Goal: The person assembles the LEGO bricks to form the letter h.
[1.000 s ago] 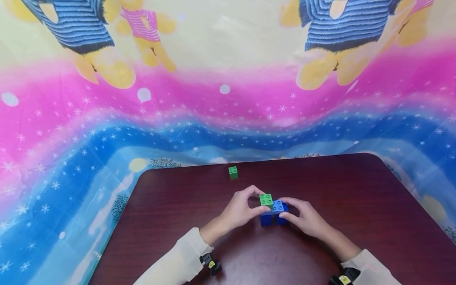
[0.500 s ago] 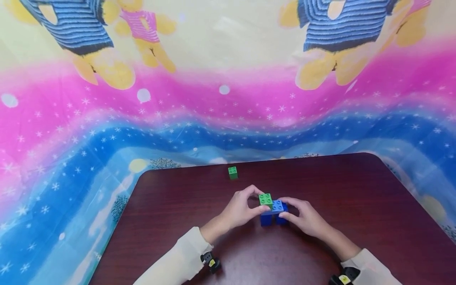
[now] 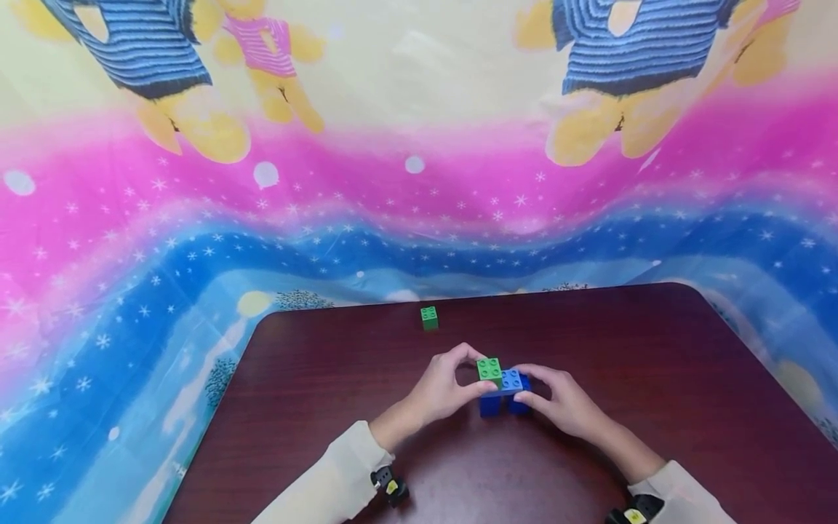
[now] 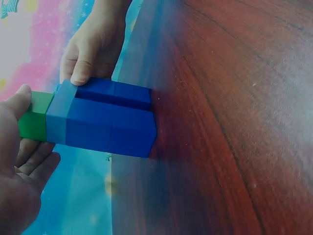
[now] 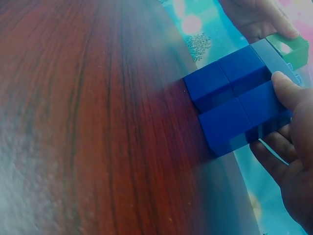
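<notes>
Two side-by-side columns of dark blue building bricks [image 4: 112, 122] stand on the table, each stacked from two bricks. A thinner, lighter blue brick [image 3: 511, 379] bridges their tops. On its left end sits a green brick [image 3: 488, 369], which my left hand [image 3: 440, 387] pinches between thumb and fingers. In the right wrist view the green brick [image 5: 291, 49] rests against the light blue piece, whose studs show beside it. My right hand [image 3: 564, 402] grips the upper part of the right column, with the thumb [image 5: 286, 88] on its near face.
A second green brick [image 3: 428, 318] stands near the far edge of the dark reddish-brown table [image 3: 327, 356]. Behind the table hangs a printed cloth [image 3: 419, 204] with bears and snowflakes. Wrist cameras [image 3: 389, 486] are strapped at both sleeves.
</notes>
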`<state>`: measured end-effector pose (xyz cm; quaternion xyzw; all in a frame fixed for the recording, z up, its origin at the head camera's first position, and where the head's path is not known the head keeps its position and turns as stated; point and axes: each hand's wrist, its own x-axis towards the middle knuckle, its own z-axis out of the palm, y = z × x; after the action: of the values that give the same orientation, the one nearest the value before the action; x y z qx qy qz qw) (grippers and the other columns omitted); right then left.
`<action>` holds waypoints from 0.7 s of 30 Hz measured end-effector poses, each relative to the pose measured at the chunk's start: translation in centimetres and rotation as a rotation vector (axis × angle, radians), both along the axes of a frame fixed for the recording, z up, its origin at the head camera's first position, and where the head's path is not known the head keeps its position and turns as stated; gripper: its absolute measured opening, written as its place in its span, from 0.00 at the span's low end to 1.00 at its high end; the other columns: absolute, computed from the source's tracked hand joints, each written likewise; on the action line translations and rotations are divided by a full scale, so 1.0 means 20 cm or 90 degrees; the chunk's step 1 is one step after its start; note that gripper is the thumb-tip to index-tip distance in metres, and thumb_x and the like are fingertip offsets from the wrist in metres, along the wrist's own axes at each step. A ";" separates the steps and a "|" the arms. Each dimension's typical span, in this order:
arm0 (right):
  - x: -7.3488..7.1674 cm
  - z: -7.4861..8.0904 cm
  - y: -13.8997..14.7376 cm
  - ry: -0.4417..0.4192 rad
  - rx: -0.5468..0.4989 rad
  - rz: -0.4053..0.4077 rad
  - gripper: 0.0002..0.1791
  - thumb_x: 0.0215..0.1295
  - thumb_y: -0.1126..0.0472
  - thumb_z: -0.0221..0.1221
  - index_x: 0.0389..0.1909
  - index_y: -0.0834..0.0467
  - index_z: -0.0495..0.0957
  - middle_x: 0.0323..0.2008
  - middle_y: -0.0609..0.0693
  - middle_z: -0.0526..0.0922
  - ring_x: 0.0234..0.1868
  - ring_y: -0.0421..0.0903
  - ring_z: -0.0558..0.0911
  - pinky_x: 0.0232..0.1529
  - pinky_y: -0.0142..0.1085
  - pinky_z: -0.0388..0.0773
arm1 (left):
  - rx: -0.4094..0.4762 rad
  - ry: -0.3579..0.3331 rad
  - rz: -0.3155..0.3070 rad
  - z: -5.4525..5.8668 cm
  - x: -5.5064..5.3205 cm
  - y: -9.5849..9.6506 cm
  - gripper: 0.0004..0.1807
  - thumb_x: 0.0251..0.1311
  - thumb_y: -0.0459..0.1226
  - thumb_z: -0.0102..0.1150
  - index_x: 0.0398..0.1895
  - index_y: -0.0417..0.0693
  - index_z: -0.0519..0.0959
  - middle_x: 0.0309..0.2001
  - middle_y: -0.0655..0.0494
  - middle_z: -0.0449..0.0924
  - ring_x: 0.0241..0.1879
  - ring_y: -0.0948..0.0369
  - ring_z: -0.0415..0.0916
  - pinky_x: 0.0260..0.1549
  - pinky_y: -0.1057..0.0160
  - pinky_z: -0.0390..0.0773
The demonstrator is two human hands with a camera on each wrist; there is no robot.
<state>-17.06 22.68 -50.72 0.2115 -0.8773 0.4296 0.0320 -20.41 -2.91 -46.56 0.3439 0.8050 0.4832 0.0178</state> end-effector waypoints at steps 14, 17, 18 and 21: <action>0.00 0.00 0.00 0.004 -0.007 0.005 0.25 0.67 0.57 0.67 0.63 0.63 0.77 0.55 0.51 0.85 0.53 0.45 0.83 0.55 0.52 0.80 | 0.010 0.012 -0.002 -0.03 0.01 0.00 0.18 0.62 0.41 0.71 0.51 0.48 0.76 0.50 0.54 0.85 0.49 0.61 0.84 0.51 0.50 0.83; 0.00 0.00 0.00 0.006 -0.011 0.005 0.25 0.67 0.57 0.67 0.62 0.63 0.78 0.54 0.50 0.85 0.53 0.43 0.83 0.55 0.51 0.80 | -0.013 0.036 0.000 -0.03 0.01 0.01 0.19 0.62 0.43 0.71 0.51 0.49 0.75 0.50 0.54 0.84 0.50 0.62 0.83 0.51 0.53 0.83; 0.00 0.00 0.00 0.006 -0.009 0.004 0.26 0.68 0.55 0.67 0.62 0.63 0.78 0.54 0.50 0.85 0.53 0.43 0.83 0.55 0.51 0.80 | -0.021 0.043 0.000 -0.03 0.01 0.01 0.19 0.63 0.43 0.71 0.51 0.49 0.75 0.50 0.55 0.84 0.50 0.62 0.83 0.51 0.54 0.83; 0.00 -0.01 0.00 0.006 -0.007 0.003 0.26 0.68 0.53 0.66 0.62 0.61 0.78 0.55 0.49 0.85 0.52 0.42 0.83 0.55 0.47 0.81 | -0.026 0.050 -0.001 -0.03 0.01 0.01 0.20 0.63 0.43 0.70 0.52 0.48 0.74 0.50 0.54 0.84 0.51 0.60 0.83 0.52 0.55 0.82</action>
<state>-17.11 22.76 -50.85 0.2153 -0.8743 0.4335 0.0359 -20.23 -2.72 -47.19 0.3628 0.8143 0.4531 -0.0064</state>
